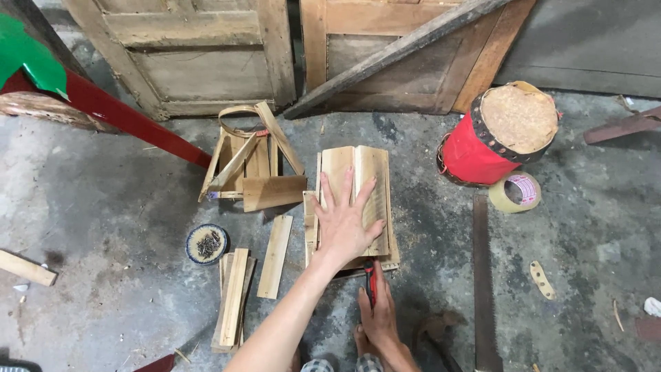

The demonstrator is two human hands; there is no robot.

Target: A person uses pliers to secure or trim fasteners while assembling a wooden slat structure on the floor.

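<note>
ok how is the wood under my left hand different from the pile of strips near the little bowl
The wood pieces under the left hand are wide, flat boards laid side by side on a stack; the strips by the bowl are narrow and bundled loosely on the floor. The boards are pressed by a palm; nothing touches the strips. Both are pale, bare wood, lying roughly lengthwise away from the person.
</note>
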